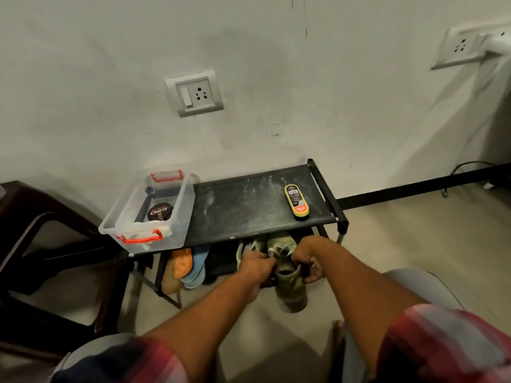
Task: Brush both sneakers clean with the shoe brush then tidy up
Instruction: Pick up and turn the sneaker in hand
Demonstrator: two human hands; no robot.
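Note:
Two olive-green sneakers sit at the lower shelf of a black shoe rack (326, 189). The right sneaker (290, 288) sticks out toward me, heel first; my right hand (307, 261) grips its collar. My left hand (255, 268) is closed on the heel of the left sneaker (249, 247), which lies mostly under the top shelf. The shoe brush (296, 200) lies bristles down on the dusty top shelf, at its right end, with a yellow back and a label.
A clear plastic box (177, 217) with red latches stands on the rack's left end and holds a round Cherry polish tin (159, 212). Orange and blue slippers (190, 266) lie on the lower shelf at left. A dark plastic chair (41, 244) stands at left. Wall sockets are above.

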